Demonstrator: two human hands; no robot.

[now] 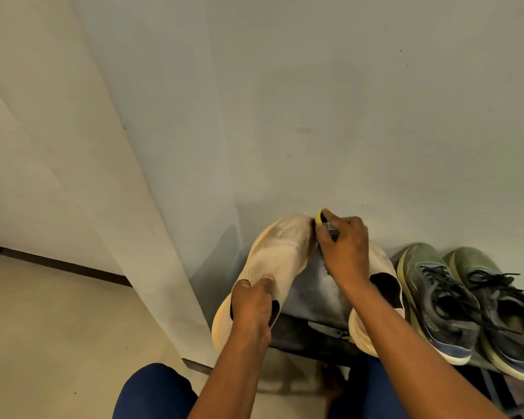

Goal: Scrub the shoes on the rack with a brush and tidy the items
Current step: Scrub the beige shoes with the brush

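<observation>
Two hands work on one cream knit slip-on shoe (280, 255), which is held tilted with its toe up toward the wall (345, 101). The left hand (251, 303) grips this shoe at its collar, fingers curled over the opening and thumb pressed on the knit upper just above. The right hand (344, 249) is closed round a brush (323, 220) with a yellow end, held against the toe of the gripped shoe; the bristles are hidden by the fingers. Beneath the right wrist lies the second cream slip-on shoe (378, 285), resting on the top shelf of the dark shoe rack (300, 337), its dark opening showing beside the forearm. Further right of that hand, on the same shelf, stand a pair of olive and navy laced trainers (454, 306), side by side with toes toward the wall. Below the gripping left hand are the person's knees in dark blue trousers (152, 391), and left of it a pale curtain (118, 207) hangs to the beige floor (43, 328).
</observation>
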